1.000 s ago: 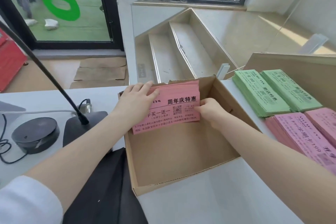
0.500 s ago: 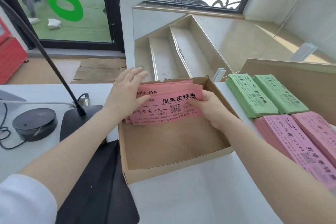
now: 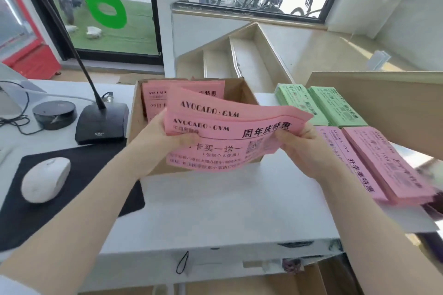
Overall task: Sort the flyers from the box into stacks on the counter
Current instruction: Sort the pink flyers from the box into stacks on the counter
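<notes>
With both hands gripping a pink bundle (image 3: 230,136) above the box (image 3: 137,112), left hand (image 3: 163,141) and right hand (image 3: 302,148) fingers clamped on its ends, it sags slightly, probably bound for the pink stacks (image 3: 374,163) on the table's (image 3: 215,203) right.

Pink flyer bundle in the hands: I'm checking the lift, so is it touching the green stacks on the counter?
Apart. The head view shows the pink flyer bundle held by the left hand and right hand, with bare counter between its corner and the green stacks.

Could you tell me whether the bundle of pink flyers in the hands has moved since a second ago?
Yes. The pink flyer bundle was low inside the cardboard box; now it is up above the box's near wall, toward the person.
</notes>
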{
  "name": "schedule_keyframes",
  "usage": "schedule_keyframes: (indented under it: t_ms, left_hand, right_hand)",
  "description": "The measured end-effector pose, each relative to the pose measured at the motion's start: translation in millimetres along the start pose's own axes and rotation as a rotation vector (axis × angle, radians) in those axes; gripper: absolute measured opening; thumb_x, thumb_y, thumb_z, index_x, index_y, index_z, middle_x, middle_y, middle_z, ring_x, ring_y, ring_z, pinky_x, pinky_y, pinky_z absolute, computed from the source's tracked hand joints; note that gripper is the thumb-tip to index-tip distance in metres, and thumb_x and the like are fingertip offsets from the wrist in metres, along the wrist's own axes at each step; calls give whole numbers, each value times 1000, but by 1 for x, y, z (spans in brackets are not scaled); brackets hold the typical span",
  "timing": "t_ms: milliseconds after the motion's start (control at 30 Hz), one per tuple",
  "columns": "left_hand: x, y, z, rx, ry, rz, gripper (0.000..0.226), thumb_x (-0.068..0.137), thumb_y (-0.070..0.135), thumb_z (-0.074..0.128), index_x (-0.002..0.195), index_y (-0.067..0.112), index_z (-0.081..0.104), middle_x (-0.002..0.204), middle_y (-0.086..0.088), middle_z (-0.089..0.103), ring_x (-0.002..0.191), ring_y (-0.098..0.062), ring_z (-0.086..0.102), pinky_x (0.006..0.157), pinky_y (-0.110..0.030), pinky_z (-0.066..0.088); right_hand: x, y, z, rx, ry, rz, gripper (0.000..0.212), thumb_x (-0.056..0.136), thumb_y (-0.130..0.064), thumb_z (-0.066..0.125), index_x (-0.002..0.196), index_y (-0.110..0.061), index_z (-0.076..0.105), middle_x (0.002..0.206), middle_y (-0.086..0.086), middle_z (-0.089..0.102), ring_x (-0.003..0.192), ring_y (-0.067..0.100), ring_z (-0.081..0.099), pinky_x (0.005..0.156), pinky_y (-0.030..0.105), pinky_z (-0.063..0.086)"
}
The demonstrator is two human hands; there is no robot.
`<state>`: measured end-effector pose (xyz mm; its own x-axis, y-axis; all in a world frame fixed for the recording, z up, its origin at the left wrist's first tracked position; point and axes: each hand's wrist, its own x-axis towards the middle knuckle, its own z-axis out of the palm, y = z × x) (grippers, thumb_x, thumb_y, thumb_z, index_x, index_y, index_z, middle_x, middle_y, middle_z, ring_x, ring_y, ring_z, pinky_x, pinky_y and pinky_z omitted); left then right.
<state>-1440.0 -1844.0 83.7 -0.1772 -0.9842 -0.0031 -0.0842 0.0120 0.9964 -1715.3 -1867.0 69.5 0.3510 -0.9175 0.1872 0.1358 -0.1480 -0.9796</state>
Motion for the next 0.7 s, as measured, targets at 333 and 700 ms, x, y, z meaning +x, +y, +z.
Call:
schedule_keyframes:
  t_ms: [333,700]
  left_hand:
    - [-70,-94,45,40,289,-31,28,81,-2,65,94,23,63,89,16,72,89,1,65,80,-17,51]
    - [-68,-89,59,1,317,59,23,85,0,60,97,20,60,93,9,69,94,-11,64,86,-30,53]
  right_hand:
    - [-76,59,7,-220,156,181,27,87,10,50,101,-10,62,85,-11,72,85,5,66,72,16,50]
    - [-86,61,19,-183,361,88,26,88,10,49,91,-15,55,85,-2,62,74,-2,59,70,17,45]
